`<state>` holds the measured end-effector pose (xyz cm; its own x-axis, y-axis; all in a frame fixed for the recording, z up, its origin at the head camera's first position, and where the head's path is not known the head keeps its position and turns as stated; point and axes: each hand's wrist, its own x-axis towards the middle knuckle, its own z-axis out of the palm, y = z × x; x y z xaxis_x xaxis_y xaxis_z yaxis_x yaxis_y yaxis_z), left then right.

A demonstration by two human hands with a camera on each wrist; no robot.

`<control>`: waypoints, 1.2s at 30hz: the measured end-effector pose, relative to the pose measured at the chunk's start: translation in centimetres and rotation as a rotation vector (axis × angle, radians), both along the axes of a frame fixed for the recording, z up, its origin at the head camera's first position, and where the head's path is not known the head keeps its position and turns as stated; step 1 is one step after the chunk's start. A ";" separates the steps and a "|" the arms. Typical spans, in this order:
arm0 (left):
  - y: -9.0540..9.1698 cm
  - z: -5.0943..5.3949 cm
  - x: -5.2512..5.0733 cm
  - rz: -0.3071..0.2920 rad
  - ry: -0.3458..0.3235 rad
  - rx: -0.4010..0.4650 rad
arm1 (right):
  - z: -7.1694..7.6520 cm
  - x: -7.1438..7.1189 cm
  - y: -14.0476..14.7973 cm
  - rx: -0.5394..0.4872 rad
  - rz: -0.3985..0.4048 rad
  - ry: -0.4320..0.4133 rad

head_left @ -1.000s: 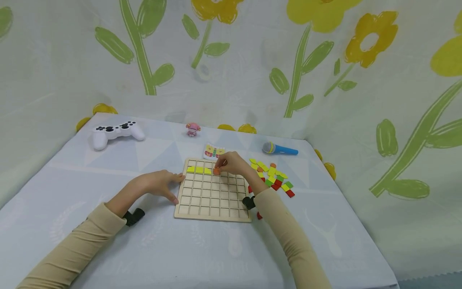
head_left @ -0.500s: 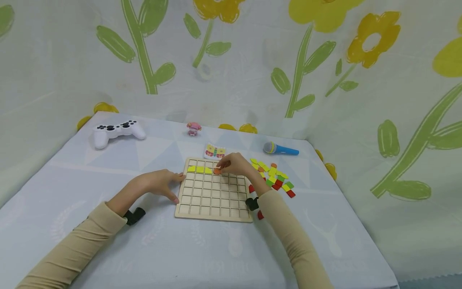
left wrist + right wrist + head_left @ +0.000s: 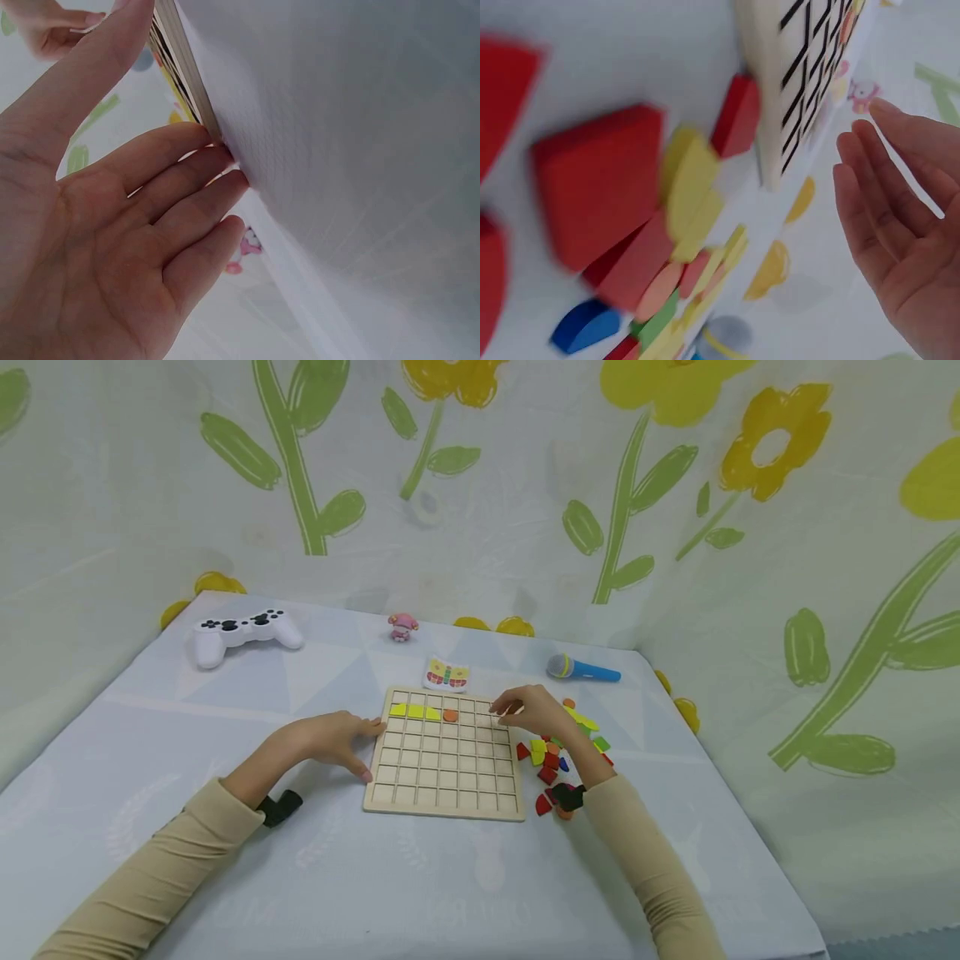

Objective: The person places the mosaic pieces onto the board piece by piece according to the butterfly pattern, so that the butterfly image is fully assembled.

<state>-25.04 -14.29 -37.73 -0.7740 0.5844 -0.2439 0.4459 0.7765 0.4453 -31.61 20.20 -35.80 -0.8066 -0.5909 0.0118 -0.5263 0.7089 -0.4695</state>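
A wooden grid board (image 3: 442, 764) lies on the table. Three yellow pieces (image 3: 416, 712) and an orange round piece (image 3: 450, 716) sit in its second row from the far side. My left hand (image 3: 333, 743) touches the board's left edge with fingers and thumb spread; the left wrist view shows the fingertips against that edge. My right hand (image 3: 534, 710) hovers above the board's far right corner. In the right wrist view, this right hand (image 3: 907, 217) has nothing between its fingers and loosely bent fingertips. Right of the board lie loose red pieces (image 3: 547, 774) and yellow pieces (image 3: 538, 750), partly hidden by my right arm.
A pattern card (image 3: 447, 675) lies behind the board. Farther back are a white game controller (image 3: 243, 635) at left, a pink figurine (image 3: 402, 627) and a blue toy microphone (image 3: 585, 669) at right. A flower-printed cloth (image 3: 495, 527) hangs behind the table.
My right hand has let go of the orange round piece, which now lies flat in its cell, and has moved right toward the loose pieces. My left hand stays at the board's edge.
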 end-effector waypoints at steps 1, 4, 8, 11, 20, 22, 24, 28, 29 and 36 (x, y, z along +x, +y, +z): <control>0.0 0.0 0.0 0.003 -0.004 -0.001 | -0.1 0.2 0.6 0.002 -0.004 -0.008; 0.0 0.0 0.0 0.010 -0.012 -0.001 | -0.2 0.9 2.2 0.015 -0.019 -0.045; 0.1 0.0 -0.1 0.023 -0.013 -0.008 | 0.1 1.9 3.9 0.059 -0.056 -0.118; 0.1 0.1 -0.1 0.026 -0.006 -0.018 | 0.2 2.4 4.7 0.109 -0.084 -0.161; 0.1 0.0 -0.1 0.051 -0.015 -0.030 | -1.0 3.1 5.5 0.151 -0.121 -0.183; 0.0 -0.2 0.0 0.054 -0.022 -0.038 | -1.3 3.2 5.7 0.142 -0.111 -0.193; -0.1 -0.2 0.0 0.046 -0.019 -0.042 | -1.5 3.2 6.0 0.125 -0.088 -0.188; -0.2 -0.1 -0.1 0.036 0.007 -0.039 | -1.3 3.2 6.0 0.077 -0.068 -0.181; -0.2 -0.1 -0.1 0.038 0.006 -0.036 | -1.1 3.2 6.0 0.073 -0.068 -0.175; 0.1 -0.2 -0.2 0.038 -0.010 -0.032 | 0.1 3.5 5.6 0.060 -0.084 -0.150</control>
